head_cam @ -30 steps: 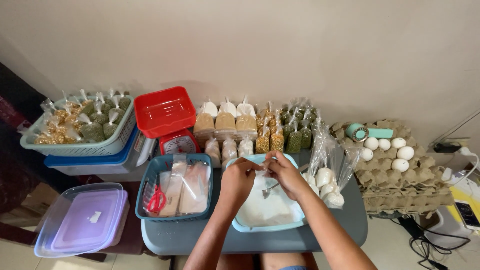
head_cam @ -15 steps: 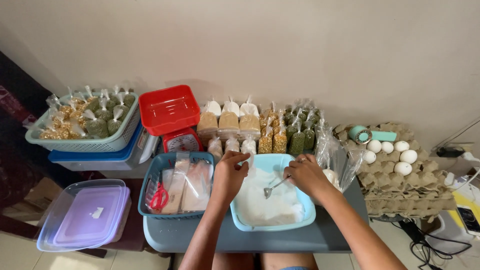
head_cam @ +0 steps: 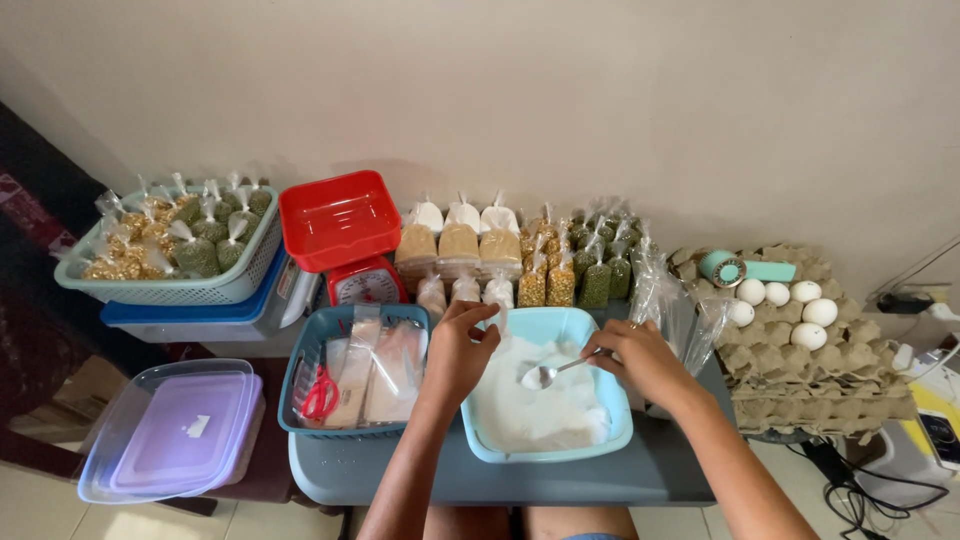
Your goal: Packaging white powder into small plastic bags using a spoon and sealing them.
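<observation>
head view, right hand: the right hand (head_cam: 640,360) is gripping the handle of a metal spoon (head_cam: 548,374), fingers clenched round it, with the bowl dipping over the white powder (head_cam: 535,410) in the light blue tub (head_cam: 600,440).
head view, left hand: the left hand (head_cam: 458,350) is hovering at the tub's far left corner with fingers curled and pinching what looks like a small clear bag; exactly what it is grasping cannot be told.
what is changing: a second ago both hands were meeting close together over the tub; now they are drawing apart, the spoon swinging right and low toward the powder, which suggests scooping is getting under way.
where the powder is: sitting in the tub at the near middle of the grey table (head_cam: 640,480), between the two forearms.
left side: a dark blue basket (head_cam: 300,400) is holding flat clear bags and red scissors (head_cam: 320,395); a purple-lidded box (head_cam: 170,430) is lying nearer and lower.
far side: a red scale (head_cam: 340,225) is standing beside rows of filled packets (head_cam: 500,255) and a basket of tied green and yellow bags (head_cam: 170,245).
right side: white eggs (head_cam: 790,295) are resting on stacked cardboard trays (head_cam: 810,370).
</observation>
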